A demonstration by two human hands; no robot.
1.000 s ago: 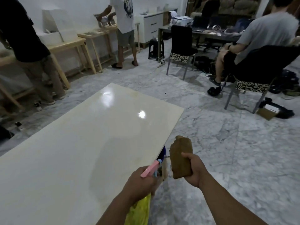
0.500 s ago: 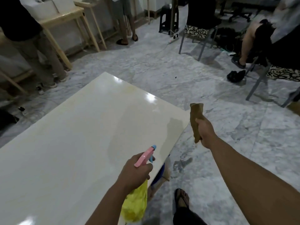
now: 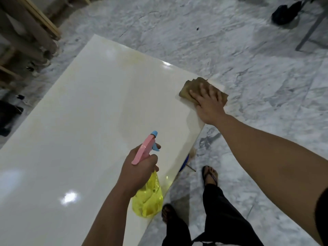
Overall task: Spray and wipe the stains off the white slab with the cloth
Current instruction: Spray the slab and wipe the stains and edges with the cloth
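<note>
**Q:** What has changed since half a second ago?

**A:** Down onto the slab has come the right hand (image 3: 207, 105). It held the folded brown cloth (image 3: 193, 88) up in the air beyond the corner; now its fingers (image 3: 212, 91) lie straight and slightly spread, pressing that cloth flat against the glossy white rectangular slab (image 3: 85, 125), right at the corner. Cloth edges show beyond the fingertips and beside the thumb.

**Q:** And the left hand (image 3: 140, 169)?

**A:** Its fingers are curled round the neck of a spray bottle with a pink head, blue nozzle and clear yellow body (image 3: 148, 197), held above the slab's near edge as before. One fingertip rests by the blue trigger.

**Q:** Is there liquid in the bottle?

**A:** Hard to say; the yellow plastic is see-through, but no level shows.

**Q:** Anything hidden?

**A:** The palm covers the cloth's middle. Faint yellowish staining (image 3: 134, 57) marks the slab well beyond the fingers. Below, black trousers and sandalled feet stand on grey marble floor (image 3: 248, 71).
</note>
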